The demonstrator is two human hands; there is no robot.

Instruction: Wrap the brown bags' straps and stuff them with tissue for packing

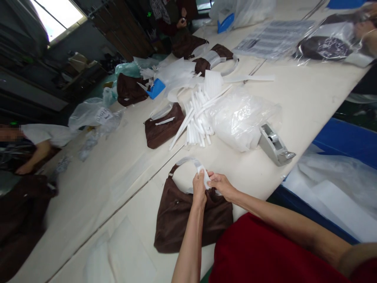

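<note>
A brown handbag lies on the table right in front of me. Its strap arches up from the top, and a white wrapping strip covers much of it. My left hand is closed around the wrapped strap, thumb on top. Close beside it, my right hand pinches the edge of the same white wrap near the strap's right end. The lower end of the strap is partly hidden behind my hands.
Beyond the bag are a second brown handbag, a pile of white foam tubes, a clear plastic bag and a tape dispenser. Co-workers handle goods at left, far end and right. A blue bin stands past the table's right edge.
</note>
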